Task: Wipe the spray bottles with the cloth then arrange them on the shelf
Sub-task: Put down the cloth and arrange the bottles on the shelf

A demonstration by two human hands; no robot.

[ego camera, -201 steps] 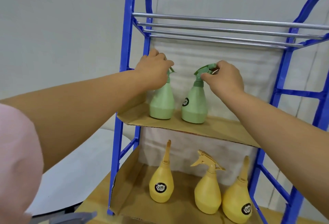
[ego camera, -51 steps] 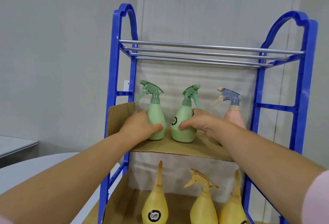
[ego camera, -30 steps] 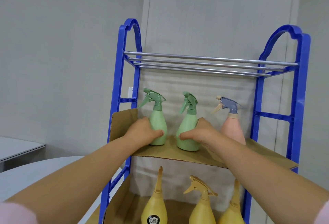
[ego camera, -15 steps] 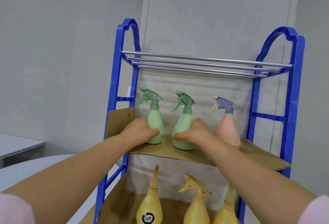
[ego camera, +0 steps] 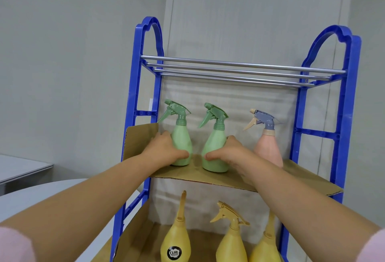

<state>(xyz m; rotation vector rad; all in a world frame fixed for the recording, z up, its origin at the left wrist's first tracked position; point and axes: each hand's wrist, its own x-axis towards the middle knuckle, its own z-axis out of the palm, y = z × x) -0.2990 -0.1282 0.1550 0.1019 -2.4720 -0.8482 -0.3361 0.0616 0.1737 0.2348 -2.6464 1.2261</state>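
Two green spray bottles stand upright on the cardboard middle shelf (ego camera: 229, 178) of a blue rack (ego camera: 345, 136). My left hand (ego camera: 162, 151) wraps the base of the left green bottle (ego camera: 182, 138). My right hand (ego camera: 231, 153) wraps the base of the right green bottle (ego camera: 214, 145). Both nozzles point left. A pink bottle (ego camera: 268, 149) with a grey-blue trigger stands to the right, untouched. On the lower cardboard shelf stand three yellow bottles (ego camera: 177, 238), (ego camera: 230, 243), (ego camera: 264, 247). No cloth is in view.
Steel rods (ego camera: 239, 70) form the rack's top tier. A white sheet (ego camera: 229, 103) covers the rack's back. A round white table (ego camera: 41, 195) lies at the lower left, with a grey wall behind.
The right green bottle's nozzle has turned from pointing right to pointing left. Both hands stay on the bottle bases; the view has shifted slightly.
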